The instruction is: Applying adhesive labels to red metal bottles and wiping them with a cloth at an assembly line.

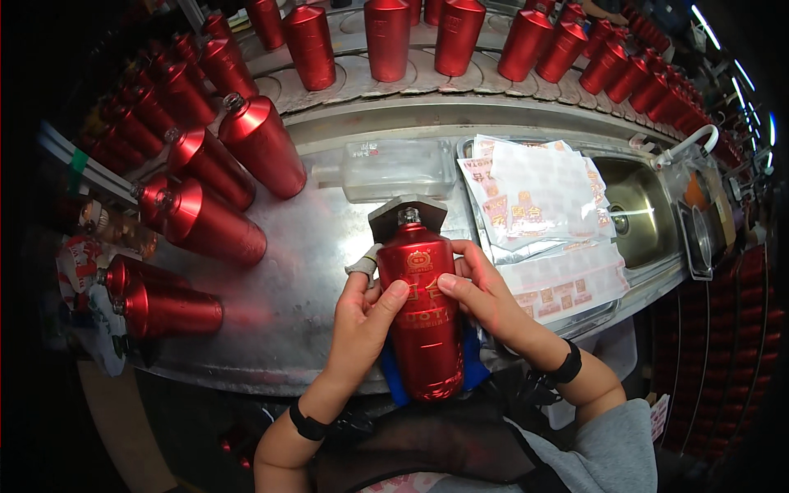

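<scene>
A shiny red bottle (pixel 426 353) with gold print lies tilted in front of me, its open glass neck pointing away. My left hand (pixel 366 316) grips its left side, with the thumb on the front and a pale cloth wrap (pixel 363 261) at the fingertips. From the right, my right hand (pixel 486 296) holds the bottle with its thumb on the gold print. Behind the bottle's shoulder is a dark angular block (pixel 436 215), and blue cloth (pixel 393 374) shows under the bottle's lower end.
Several red bottles (pixel 263 148) stand at the left. A clear bottle (pixel 399 170) lies beyond my hands. Printed sheets (pixel 538 197) cover a metal tray at the right, beside a sink (pixel 637 197) with a white tap (pixel 690 146). More red bottles (pixel 388 41) line a curved conveyor at the back.
</scene>
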Action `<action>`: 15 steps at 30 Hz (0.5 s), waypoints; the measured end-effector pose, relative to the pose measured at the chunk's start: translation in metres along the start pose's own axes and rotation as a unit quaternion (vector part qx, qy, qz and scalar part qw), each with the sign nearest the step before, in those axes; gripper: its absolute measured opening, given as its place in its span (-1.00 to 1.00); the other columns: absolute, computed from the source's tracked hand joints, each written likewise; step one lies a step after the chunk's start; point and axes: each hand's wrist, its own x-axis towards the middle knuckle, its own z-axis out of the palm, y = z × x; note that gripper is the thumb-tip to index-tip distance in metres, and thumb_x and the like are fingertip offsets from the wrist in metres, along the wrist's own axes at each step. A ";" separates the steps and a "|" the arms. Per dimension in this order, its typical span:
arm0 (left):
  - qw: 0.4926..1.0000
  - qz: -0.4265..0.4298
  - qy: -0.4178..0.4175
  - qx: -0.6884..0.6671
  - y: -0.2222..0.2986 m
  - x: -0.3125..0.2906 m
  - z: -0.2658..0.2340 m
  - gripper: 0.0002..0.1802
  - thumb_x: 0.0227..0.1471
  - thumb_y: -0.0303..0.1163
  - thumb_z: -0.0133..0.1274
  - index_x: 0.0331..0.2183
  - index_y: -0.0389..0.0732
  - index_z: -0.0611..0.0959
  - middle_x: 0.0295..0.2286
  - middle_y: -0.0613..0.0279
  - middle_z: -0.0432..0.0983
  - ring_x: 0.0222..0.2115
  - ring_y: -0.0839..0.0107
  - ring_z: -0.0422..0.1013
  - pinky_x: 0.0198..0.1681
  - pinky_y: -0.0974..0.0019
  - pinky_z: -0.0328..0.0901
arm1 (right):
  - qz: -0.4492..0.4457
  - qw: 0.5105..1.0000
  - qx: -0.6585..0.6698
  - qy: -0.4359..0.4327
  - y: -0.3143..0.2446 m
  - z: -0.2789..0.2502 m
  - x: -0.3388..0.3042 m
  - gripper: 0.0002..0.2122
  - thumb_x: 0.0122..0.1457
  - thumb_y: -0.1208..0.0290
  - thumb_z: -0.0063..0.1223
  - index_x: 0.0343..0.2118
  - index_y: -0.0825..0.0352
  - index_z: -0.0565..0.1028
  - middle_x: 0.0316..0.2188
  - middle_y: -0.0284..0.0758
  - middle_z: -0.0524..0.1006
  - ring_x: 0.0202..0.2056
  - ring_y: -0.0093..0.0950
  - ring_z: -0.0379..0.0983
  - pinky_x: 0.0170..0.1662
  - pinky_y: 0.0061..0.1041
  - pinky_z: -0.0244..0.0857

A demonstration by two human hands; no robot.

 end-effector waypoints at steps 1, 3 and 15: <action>1.000 -0.001 -0.003 0.001 0.000 0.000 0.001 -0.33 0.18 -0.35 0.08 0.21 -0.32 0.18 -0.02 0.01 0.45 -0.04 0.43 0.41 0.04 0.36 0.31 | 0.025 1.000 0.010 0.000 0.000 0.000 0.000 -0.48 0.23 0.24 0.11 0.14 0.39 0.23 -0.46 -0.49 0.34 -0.38 -0.72 0.25 -0.25 -0.68 0.16; 1.000 0.000 -0.005 0.000 0.001 0.001 0.002 -0.30 0.17 -0.35 0.10 0.22 -0.32 0.17 -0.03 0.01 0.45 -0.03 0.42 0.41 0.04 0.36 0.32 | 0.010 1.000 0.012 -0.004 0.000 0.000 0.001 -0.47 0.21 0.23 0.13 0.14 0.39 0.23 -0.46 -0.49 0.34 -0.39 -0.72 0.25 -0.26 -0.68 0.16; 1.000 -0.013 0.009 0.023 -0.002 0.003 0.003 -0.18 0.09 -0.37 0.19 0.23 -0.30 0.10 -0.05 -0.04 0.43 -0.07 0.39 0.45 -0.05 0.38 0.39 | 0.018 0.998 -0.054 0.017 -0.004 0.001 0.000 -0.46 0.16 0.20 0.19 0.11 0.37 0.28 -0.47 -0.46 0.38 -0.43 -0.73 0.28 -0.35 -0.68 0.18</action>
